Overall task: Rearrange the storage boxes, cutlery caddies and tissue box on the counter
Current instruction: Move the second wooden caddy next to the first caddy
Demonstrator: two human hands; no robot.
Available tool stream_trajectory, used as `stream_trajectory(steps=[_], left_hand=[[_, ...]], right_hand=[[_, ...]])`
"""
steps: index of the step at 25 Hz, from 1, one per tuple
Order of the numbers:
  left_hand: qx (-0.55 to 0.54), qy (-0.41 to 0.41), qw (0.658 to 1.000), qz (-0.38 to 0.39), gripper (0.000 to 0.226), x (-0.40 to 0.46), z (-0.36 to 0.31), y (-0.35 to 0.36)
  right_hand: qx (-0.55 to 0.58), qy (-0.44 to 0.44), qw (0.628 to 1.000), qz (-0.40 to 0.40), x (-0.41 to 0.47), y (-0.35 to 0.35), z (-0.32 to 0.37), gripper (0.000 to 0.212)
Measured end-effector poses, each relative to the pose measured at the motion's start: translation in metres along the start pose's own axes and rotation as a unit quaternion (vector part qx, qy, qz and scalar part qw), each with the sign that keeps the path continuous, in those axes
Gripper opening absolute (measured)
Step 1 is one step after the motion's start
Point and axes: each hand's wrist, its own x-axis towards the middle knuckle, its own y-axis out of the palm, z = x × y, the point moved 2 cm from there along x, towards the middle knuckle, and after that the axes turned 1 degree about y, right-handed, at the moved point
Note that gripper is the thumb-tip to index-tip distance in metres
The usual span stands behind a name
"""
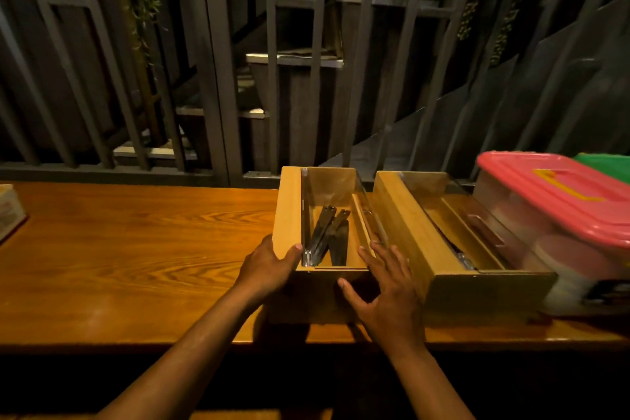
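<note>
At the near left corner of the left caddy (327,232), a grip is being made by the left hand (269,264): the palm is pressed to the outer side wall and the thumb is hooked over the front rim. Whether the fingers are closed round the wall cannot be told, since they are hidden behind it. The right hand (385,286) is held open, fingers spread, at the caddy's near right corner; it appears to be just touching or just off the wood, and nothing is gripped by it.

The caddy is judged stiff and fairly light, a wooden box with a clear panel and dark cutlery (329,237) lying loose inside. The cutlery may be expected to slide if the box is tilted, so it is best kept level and taken by both side walls, or simply slid along the smooth tabletop (136,249).

It lies between the two hands, near the tabletop's front edge. A second caddy (443,242) stands just beside it on the right, then a pink-lidded box (552,201) touching that. A tissue box (8,211) is seen well apart at the far left.
</note>
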Motion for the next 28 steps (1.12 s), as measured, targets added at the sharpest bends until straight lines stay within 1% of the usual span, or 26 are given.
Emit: stream_trajectory(steps=[4,9,12,15,18,21,23,28], left_hand=[[-0.006,-0.002,1.0,0.004,0.064,-0.002,-0.003,0.006],[-0.004,-0.01,1.0,-0.001,0.062,-0.004,-0.008,0.007],[0.027,0.007,0.998,-0.052,0.059,-0.012,-0.011,0.009],[0.092,0.058,0.987,-0.122,0.048,-0.032,-0.016,0.01],[0.139,0.094,0.978,-0.128,0.045,-0.054,-0.012,0.003],[0.201,0.127,0.961,-0.143,0.043,-0.076,-0.004,-0.025],[0.259,0.138,0.941,-0.169,0.045,-0.089,0.004,-0.055],[0.337,0.111,0.905,-0.234,0.051,-0.111,0.052,-0.149]], right_hand=[[-0.029,-0.023,0.999,-0.01,0.001,-0.003,-0.01,0.067],[0.013,-0.024,1.0,0.003,0.003,-0.003,-0.011,0.065],[0.013,-0.021,1.0,0.014,0.002,-0.004,-0.013,0.065],[-0.006,-0.038,0.999,0.036,0.0,-0.008,-0.012,0.065],[-0.051,-0.041,0.997,0.033,0.004,-0.017,-0.005,0.06],[-0.038,-0.036,0.998,0.044,0.007,-0.018,0.026,0.048],[-0.009,-0.064,0.996,0.058,0.006,-0.009,0.061,0.046],[0.056,-0.15,0.985,0.063,-0.006,0.032,0.162,0.047]])
